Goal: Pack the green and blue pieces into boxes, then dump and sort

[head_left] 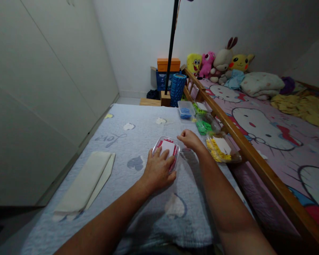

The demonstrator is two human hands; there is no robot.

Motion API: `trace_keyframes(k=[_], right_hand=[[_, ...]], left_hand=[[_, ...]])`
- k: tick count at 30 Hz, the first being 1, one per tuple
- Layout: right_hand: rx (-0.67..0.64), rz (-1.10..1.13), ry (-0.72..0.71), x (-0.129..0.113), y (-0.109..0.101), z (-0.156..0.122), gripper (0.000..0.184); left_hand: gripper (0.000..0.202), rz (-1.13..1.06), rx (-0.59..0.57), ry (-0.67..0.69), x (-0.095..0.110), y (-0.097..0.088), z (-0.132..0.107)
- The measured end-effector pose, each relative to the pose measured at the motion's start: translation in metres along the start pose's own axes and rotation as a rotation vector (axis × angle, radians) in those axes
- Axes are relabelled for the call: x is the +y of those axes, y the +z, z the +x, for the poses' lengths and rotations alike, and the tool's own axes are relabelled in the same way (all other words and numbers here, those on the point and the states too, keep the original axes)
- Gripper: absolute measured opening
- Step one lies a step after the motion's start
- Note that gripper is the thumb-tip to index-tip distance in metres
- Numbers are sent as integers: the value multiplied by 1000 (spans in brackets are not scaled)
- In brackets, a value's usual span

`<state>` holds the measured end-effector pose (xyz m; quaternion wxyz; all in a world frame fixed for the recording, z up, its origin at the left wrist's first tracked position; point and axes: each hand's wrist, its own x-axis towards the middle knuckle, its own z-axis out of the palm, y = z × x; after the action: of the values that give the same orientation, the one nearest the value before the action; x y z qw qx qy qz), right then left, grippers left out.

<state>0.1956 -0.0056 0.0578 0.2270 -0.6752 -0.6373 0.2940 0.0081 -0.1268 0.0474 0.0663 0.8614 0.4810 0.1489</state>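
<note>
A clear plastic box of red pieces (167, 151), with a white card inside, lies on the pale blue quilt (138, 134). My left hand (157, 170) rests on its near side, fingers spread over the lid and edge. My right hand (190, 139) is at the box's far right corner, fingers curled closed against it. To the right stand a clear box of yellow pieces (221, 148), a box of green pieces (206, 124) and a box of blue pieces (185, 110).
A folded cream cloth (87, 181) lies on the quilt at the left. A wooden bed rail (244, 141) runs along the right, with a cartoon-cat sheet, bedding and plush toys behind it. A black pole (171, 46), a blue foam roller (177, 89) and an orange box stand at the far end.
</note>
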Motion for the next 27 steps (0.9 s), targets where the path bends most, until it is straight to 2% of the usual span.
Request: trace_keyframes(k=[3,6,9,11,14,17,22,27], right_hand=[[-79,-144,-33,3,-3,-1,31],[-185,-119,-32,7,-4,-5,36],[-235,87,3,15,1,-13,31],[-266,284,38,20,7,-19,26],[-285,574,115,28,18,-31,16],[-249,786,199,34,28,-42,11],[-306,949,192,36,42,-54,15],[-284,1056,218,40,49,-53,20]], left_hand=[[45,2,-13,32,-6,-3,-2],[40,55,27,11,-14,-4,-3],[31,125,107,-38,-19,-4,-1],[33,114,127,-32,-18,-3,3],[37,25,96,9,-10,2,14],[25,-12,76,-15,0,9,29],[12,-36,87,-128,8,20,51],[9,-71,105,-175,7,28,54]])
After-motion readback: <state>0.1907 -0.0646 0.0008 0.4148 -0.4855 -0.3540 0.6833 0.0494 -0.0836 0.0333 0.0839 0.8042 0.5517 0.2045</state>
